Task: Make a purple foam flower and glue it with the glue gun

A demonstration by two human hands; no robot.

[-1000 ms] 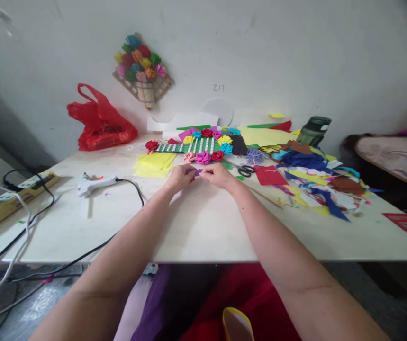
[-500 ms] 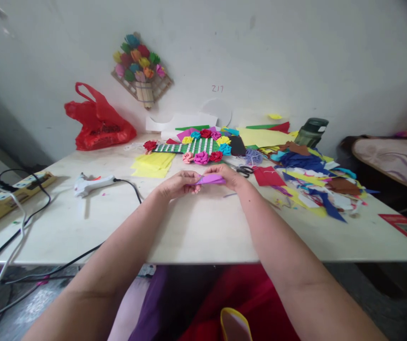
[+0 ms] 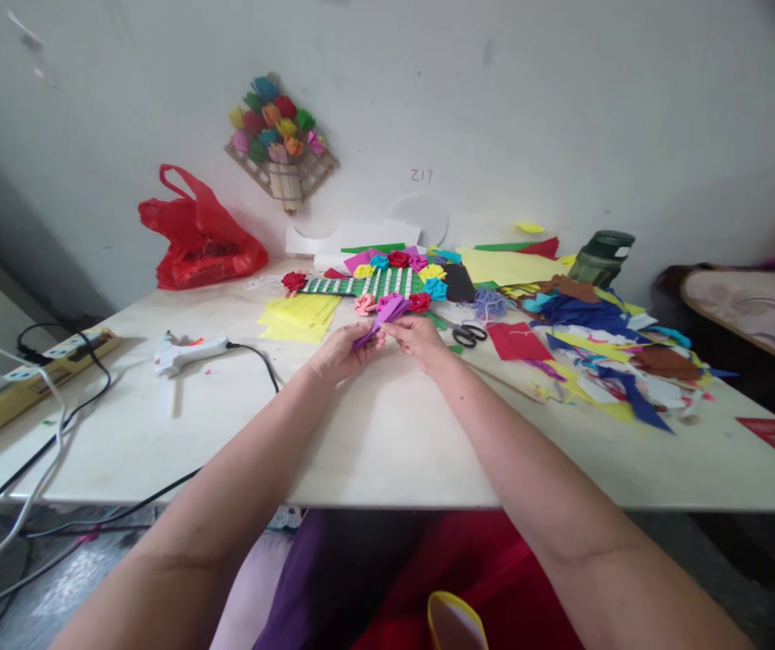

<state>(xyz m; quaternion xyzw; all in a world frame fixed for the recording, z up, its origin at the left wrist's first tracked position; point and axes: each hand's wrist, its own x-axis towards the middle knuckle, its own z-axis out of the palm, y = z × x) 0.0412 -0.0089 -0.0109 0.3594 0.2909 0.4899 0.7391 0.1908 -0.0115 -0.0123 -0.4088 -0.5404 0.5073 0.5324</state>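
Observation:
A purple piece of crepe-like paper is held up over the middle of the table, slanting up and to the right. My left hand is closed around its lower end. The fingers of my right hand are pinched together at its lower right side, close to the left fingertips. Just behind the hands lies a green craft panel with white strips, bordered by paper roses in several colours. Black-handled scissors rest to the right of my right hand, beside a red paper piece.
A white glue gun with a black cord lies on the left, near a power strip. Yellow sheets lie behind my left hand. Coloured scraps are heaped right, before a green bottle. A red plastic bag stands back left.
The purple paper has turned from lying nearly level between both hands to slanting upward. My right hand has shifted left, nearer the left one. The camera view has moved slightly.

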